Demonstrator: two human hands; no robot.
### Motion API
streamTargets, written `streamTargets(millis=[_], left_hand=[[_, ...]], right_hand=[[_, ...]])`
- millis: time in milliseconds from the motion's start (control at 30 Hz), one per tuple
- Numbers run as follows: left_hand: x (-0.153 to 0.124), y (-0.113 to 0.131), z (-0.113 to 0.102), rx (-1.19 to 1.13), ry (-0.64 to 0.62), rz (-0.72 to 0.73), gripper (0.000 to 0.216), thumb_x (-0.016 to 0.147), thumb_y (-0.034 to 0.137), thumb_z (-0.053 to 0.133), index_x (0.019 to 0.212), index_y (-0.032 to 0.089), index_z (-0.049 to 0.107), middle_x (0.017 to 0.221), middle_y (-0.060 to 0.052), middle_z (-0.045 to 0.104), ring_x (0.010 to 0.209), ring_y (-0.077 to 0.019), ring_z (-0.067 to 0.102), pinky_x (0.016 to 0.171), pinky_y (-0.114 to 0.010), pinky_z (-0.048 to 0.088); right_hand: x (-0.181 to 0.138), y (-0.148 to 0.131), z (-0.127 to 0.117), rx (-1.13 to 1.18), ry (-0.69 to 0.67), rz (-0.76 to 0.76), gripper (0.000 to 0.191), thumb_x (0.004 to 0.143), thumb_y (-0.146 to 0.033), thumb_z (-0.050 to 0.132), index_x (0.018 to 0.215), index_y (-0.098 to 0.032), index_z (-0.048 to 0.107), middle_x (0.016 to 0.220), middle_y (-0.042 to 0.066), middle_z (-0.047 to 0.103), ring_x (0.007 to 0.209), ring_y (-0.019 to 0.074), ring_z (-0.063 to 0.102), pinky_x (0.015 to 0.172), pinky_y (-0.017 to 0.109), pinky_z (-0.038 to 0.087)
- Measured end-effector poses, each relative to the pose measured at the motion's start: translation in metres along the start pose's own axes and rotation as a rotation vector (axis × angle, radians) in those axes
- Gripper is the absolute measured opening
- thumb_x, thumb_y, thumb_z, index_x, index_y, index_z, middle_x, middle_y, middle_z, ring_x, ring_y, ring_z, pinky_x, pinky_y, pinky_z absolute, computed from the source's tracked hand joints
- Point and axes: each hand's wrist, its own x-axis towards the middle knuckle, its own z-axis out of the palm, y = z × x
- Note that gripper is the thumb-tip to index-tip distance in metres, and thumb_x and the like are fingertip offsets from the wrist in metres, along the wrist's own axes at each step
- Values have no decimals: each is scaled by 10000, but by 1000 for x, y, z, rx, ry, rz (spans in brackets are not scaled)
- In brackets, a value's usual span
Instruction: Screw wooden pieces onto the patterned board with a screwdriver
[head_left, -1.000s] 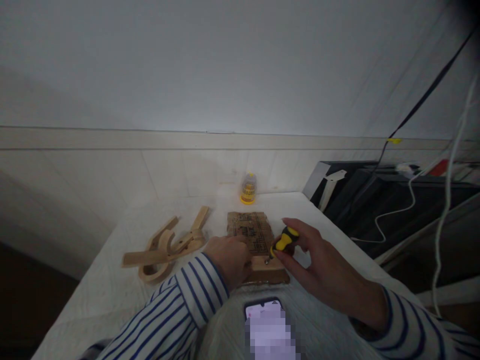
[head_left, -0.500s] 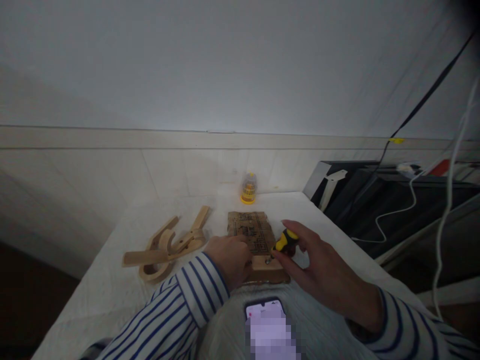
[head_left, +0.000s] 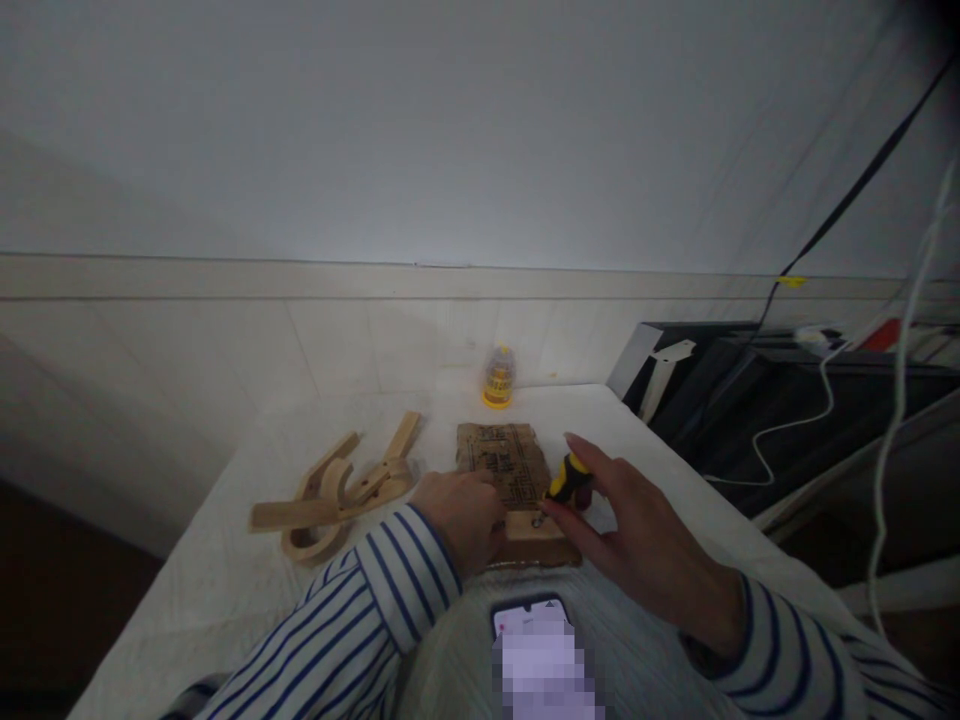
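My right hand (head_left: 637, 535) pinches a short screwdriver (head_left: 567, 480) with a yellow and black handle, its tip down at a screw on a small wooden block (head_left: 536, 537). My left hand (head_left: 457, 515) rests closed on the left end of that block, holding it down. The block lies on the near edge of a brown printed cardboard sheet (head_left: 499, 460). Both arms wear blue and white striped sleeves.
Wooden curved pieces (head_left: 334, 495) lie joined together at the left on the white table (head_left: 225, 570). A small yellow capped container (head_left: 497, 378) stands by the wall. A phone (head_left: 536, 655) lies near me. Black equipment (head_left: 750, 400) and white cables (head_left: 892, 420) crowd the right.
My right hand has lowered and tilted the screwdriver closer to the block. The left hand has stayed in place.
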Motion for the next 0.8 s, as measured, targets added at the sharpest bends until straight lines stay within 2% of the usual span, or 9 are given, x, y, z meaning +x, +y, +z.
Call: streamTargets(millis=[133, 300, 400, 533, 800], left_hand=[[0, 0, 1, -2, 1, 6, 225, 785, 290, 467, 787, 185, 666, 903, -78, 639, 773, -252, 635, 629, -361, 521], [0, -1, 1, -9, 15, 21, 216, 782, 272, 464, 767, 180, 658, 900, -74, 637, 763, -246, 635, 625, -361, 524], [0, -1, 2, -13, 19, 26, 213, 773, 263, 457, 763, 172, 650, 904, -84, 635, 771, -263, 635, 619, -390, 528], [1, -1, 3, -8, 20, 16, 226, 780, 266, 441, 766, 180, 649, 902, -80, 632, 773, -265, 636, 624, -408, 530], [1, -2, 3, -3, 15, 20, 233, 787, 279, 451, 776, 189, 665, 893, -77, 633, 781, -258, 633, 635, -389, 531]], right_hand=[[-1, -1, -1, 12, -8, -6, 495, 863, -300, 483, 1304, -188, 288, 783, 44, 622, 659, 205, 602, 610, 384, 500], [-7, 0, -3, 108, -18, 78, 541, 836, -238, 496, 1324, -198, 266, 1025, 104, 616, 881, 234, 609, 712, 399, 521], [-7, 1, -5, 116, -43, 92, 530, 834, -222, 492, 1318, -214, 274, 1116, 108, 590, 925, 230, 603, 755, 401, 521], [-5, 2, -7, 110, -51, 104, 483, 842, -247, 502, 1284, -205, 314, 1094, 109, 600, 881, 219, 612, 738, 394, 530], [-9, 3, -3, 101, -31, 105, 406, 850, -307, 508, 1228, -213, 393, 894, 66, 632, 788, 209, 615, 655, 373, 537]])
